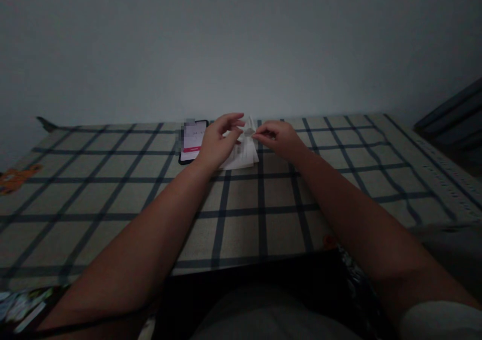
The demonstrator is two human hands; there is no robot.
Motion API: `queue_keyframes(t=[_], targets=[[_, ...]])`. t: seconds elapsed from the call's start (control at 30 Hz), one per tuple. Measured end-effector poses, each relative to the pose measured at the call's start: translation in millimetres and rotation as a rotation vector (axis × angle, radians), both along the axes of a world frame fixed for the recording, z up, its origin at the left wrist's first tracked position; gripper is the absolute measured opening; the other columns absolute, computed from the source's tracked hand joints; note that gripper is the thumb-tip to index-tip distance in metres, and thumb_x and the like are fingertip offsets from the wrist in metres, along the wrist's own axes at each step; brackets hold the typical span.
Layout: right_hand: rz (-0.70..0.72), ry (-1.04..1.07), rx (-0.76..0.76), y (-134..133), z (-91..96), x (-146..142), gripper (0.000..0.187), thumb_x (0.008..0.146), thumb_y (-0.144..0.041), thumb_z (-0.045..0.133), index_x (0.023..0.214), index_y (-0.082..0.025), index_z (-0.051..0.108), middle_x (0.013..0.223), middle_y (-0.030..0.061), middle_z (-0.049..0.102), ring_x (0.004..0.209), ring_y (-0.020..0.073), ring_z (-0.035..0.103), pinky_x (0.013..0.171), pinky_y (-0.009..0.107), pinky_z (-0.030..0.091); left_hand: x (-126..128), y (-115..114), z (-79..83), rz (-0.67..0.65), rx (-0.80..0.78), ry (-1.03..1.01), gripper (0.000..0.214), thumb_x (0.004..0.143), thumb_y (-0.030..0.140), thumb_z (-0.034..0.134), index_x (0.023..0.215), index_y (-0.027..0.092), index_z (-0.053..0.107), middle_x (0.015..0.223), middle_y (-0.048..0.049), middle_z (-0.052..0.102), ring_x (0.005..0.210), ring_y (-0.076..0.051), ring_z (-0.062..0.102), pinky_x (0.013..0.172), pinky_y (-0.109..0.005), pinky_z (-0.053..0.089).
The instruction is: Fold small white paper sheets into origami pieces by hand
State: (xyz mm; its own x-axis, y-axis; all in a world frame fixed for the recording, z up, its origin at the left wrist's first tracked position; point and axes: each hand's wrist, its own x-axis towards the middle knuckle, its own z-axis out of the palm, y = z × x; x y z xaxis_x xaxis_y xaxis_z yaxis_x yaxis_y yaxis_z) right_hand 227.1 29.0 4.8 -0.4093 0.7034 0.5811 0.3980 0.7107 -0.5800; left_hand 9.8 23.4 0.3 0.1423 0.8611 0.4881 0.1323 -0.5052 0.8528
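Note:
Thin white paper sheets (246, 155) with faint print lie on the checked cloth, and one part stands up between my hands. My right hand (280, 136) pinches the edge of this raised paper between thumb and fingertips. My left hand (221, 138) is just left of it, fingers apart and slightly curved over the sheets. Whether its fingertips touch the paper I cannot tell. A phone (193, 136) with a lit screen and a pink bar lies beside my left hand, its right edge partly covered by that hand.
A pale cloth (241, 229) with dark blue checks covers the table, which meets a plain wall (241, 48) at the back. An orange patch (18, 179) shows at the far left. Dark striped fabric (452, 110) is at the right. A colourful item (28, 307) sits at the lower left.

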Motion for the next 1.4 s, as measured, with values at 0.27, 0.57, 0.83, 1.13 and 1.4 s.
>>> queue_keyframes(t=[0.27,0.57,0.83,1.13,1.4], targets=[[0.025,-0.033,-0.039,2,-3.2,2,0.028,0.093,-0.045,0.07,0.087,-0.018,0.075,0.081,0.0039,0.07,0.073,0.0158,0.054,0.071,0.03,0.042,-4,-6,12.8,0.027,0.151,0.157,0.032,0.084,0.053,0.079,0.09,0.022,0.075,0.107,-0.0089,0.074,0.094,-0.019,0.067,0.059,-0.022,0.048],[0.065,-0.017,-0.084,1,-2.5,3,0.025,0.088,-0.042,0.071,0.092,-0.018,0.078,0.085,0.0046,0.074,0.075,0.0168,0.059,0.071,0.03,0.046,-7,-3,11.6,-0.045,0.148,0.235,0.03,0.08,0.051,0.081,0.082,0.022,0.073,0.102,-0.0072,0.072,0.089,-0.018,0.064,0.064,-0.026,0.046],[-0.066,0.104,-0.018,-5,8.6,5,0.022,0.09,-0.035,0.066,0.096,-0.019,0.079,0.095,0.0081,0.077,0.086,0.0206,0.064,0.073,0.032,0.05,-6,-3,10.3,-0.022,0.117,0.252,0.029,0.076,0.047,0.084,0.073,0.021,0.072,0.1,-0.0064,0.07,0.092,-0.019,0.065,0.07,-0.03,0.049],[0.054,0.13,-0.134,-6,9.8,0,0.035,0.086,-0.054,0.075,0.091,-0.019,0.076,0.089,0.006,0.073,0.082,0.0184,0.061,0.07,0.031,0.049,-8,-2,9.8,-0.118,0.056,0.308,0.021,0.074,0.041,0.088,0.076,0.022,0.078,0.1,-0.0048,0.068,0.093,-0.02,0.064,0.09,-0.04,0.053],[0.12,0.209,-0.238,-7,12.7,-2,0.039,0.085,-0.057,0.077,0.089,-0.019,0.072,0.084,0.0035,0.068,0.076,0.016,0.058,0.069,0.031,0.049,-9,-2,12.8,-0.242,-0.044,0.181,0.03,0.084,0.052,0.08,0.082,0.023,0.079,0.095,-0.0046,0.072,0.091,-0.019,0.066,0.089,-0.035,0.053]])
